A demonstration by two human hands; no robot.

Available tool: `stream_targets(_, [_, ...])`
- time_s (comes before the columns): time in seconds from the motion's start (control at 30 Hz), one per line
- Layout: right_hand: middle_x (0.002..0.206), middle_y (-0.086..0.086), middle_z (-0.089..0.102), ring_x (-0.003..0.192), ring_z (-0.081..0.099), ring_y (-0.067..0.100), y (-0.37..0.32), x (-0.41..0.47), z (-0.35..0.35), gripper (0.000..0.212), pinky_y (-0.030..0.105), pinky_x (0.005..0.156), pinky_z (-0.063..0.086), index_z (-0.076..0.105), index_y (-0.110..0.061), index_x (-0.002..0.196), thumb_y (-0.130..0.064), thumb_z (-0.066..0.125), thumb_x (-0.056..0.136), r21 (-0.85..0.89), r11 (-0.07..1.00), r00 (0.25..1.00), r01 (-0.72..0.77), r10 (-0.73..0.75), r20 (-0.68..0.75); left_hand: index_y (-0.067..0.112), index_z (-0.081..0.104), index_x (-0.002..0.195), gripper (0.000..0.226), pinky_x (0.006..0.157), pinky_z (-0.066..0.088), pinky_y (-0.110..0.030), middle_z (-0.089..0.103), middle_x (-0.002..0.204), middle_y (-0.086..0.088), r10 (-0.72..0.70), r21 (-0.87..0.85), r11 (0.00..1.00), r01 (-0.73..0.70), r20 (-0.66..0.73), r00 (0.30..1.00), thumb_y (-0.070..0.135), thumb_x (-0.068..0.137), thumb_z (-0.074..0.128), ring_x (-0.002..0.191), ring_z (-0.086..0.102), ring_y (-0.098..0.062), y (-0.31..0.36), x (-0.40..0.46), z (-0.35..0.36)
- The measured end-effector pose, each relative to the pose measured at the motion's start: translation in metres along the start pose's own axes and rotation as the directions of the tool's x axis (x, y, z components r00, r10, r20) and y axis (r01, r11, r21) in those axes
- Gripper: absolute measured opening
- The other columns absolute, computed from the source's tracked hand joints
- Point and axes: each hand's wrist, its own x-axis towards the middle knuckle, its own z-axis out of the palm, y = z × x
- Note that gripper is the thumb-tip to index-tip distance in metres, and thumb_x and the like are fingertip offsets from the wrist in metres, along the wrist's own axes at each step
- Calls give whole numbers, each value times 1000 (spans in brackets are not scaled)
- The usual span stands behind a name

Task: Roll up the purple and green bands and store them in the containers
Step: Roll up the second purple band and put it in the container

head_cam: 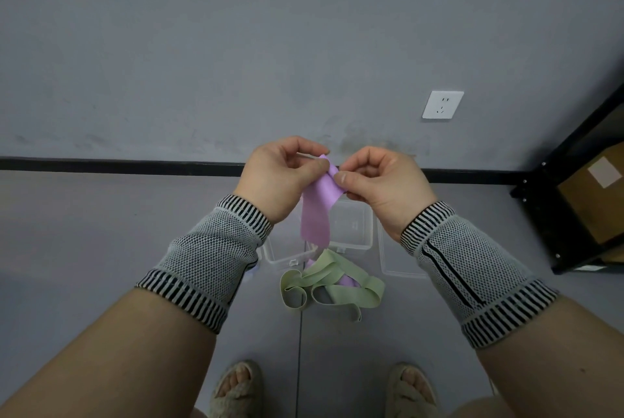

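Note:
A purple band (pixel 317 211) hangs down in front of me, its top end pinched between both hands. My left hand (pixel 280 178) holds the upper left edge with thumb and fingers. From the other side, my right hand (pixel 381 188) pinches the same end. The band's lower part reaches the floor, where it lies under a loose green band (pixel 332 282). Behind the bands stand clear plastic containers: one (pixel 353 225) in the middle, one (pixel 287 257) partly hidden by my left wrist, and one (pixel 396 265) beside my right wrist.
A grey wall with a white socket (pixel 442 104) and a black skirting strip (pixel 118 165) runs behind the containers. A black metal shelf (pixel 557 215) holding a cardboard box (pixel 601 195) stands at the right. My sandalled feet (pixel 236 387) are at the bottom.

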Motion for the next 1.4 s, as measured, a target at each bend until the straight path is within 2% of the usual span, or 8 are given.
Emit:
stream_targets(0.13, [72, 2, 69, 65, 64, 11, -6, -5, -7, 21, 26, 67, 54, 63, -15, 86, 5, 67, 80, -58, 998, 990, 13, -5, 144, 22, 63, 91, 16, 84, 52, -39, 73, 82, -12, -13, 39, 999, 12, 39, 999, 8, 85, 64, 77, 64, -22, -4, 2, -6])
stream_targets(0.3, [89, 5, 65, 73, 61, 11, -4, -16, -12, 61, 21, 72, 53, 51, -31, 122, 4, 70, 77, -347, 922, 939, 171, -46, 340, 20, 51, 108, 28, 74, 47, -26, 73, 89, -9, -41, 131, 991, 23, 135, 990, 11, 86, 64, 74, 62, -14, -8, -1, -13])
stream_targets(0.47, [73, 2, 64, 68, 61, 11, 0, -15, -11, 36, 26, 70, 54, 58, -29, 115, -11, 65, 86, -313, 940, 965, 134, -52, 259, 22, 48, 110, 32, 84, 48, -24, 74, 87, 1, -32, 158, 987, -1, 202, 979, 11, 86, 65, 84, 66, -12, -7, -1, -10])
stream_targets(0.57, [73, 8, 67, 63, 60, 10, 1, -15, -5, 26, 17, 61, 50, 61, -21, 107, -4, 62, 88, -253, 962, 972, 103, -43, 231, 22, 48, 110, 31, 81, 48, -22, 73, 85, 4, -19, 162, 987, -15, 203, 979, 12, 86, 65, 80, 65, -8, -6, -1, -9])
stream_targets(0.77, [61, -4, 65, 58, 59, 9, 6, -8, -6, 27, 21, 64, 51, 62, -22, 97, 2, 63, 85, -195, 975, 988, 103, -77, 136, 22, 51, 108, 32, 67, 48, -18, 70, 71, 7, -33, 271, 962, -25, 207, 978, 14, 82, 68, 63, 60, -4, -10, 0, -12])
stream_targets(0.9, [60, -4, 63, 53, 56, 6, 6, -7, -7, 23, 17, 58, 47, 60, -19, 89, 3, 64, 83, -170, 981, 993, 91, -77, 90, 21, 54, 103, 25, 65, 46, -20, 64, 61, 10, -20, 254, 967, -36, 215, 976, 8, 84, 65, 54, 55, -1, -10, 1, -13])
stream_targets(1.07, [69, 7, 62, 60, 54, 14, 9, -5, -3, 22, 26, 63, 47, 56, -17, 79, 2, 67, 81, -185, 978, 996, 91, -85, 37, 25, 54, 99, 24, 58, 42, -12, 63, 63, 9, 6, 219, 974, -54, 212, 977, 8, 85, 63, 53, 52, 1, -6, -1, -14])
stream_targets(1.4, [73, 11, 57, 66, 50, 21, 11, -6, 1, 27, 35, 66, 47, 54, -18, 71, 2, 70, 78, -196, 971, 988, 134, -115, 104, 17, 63, 81, 8, 73, 53, -37, 71, 69, -6, 43, 159, 985, -63, 124, 991, 17, 81, 72, 66, 64, -16, -2, -4, -4])
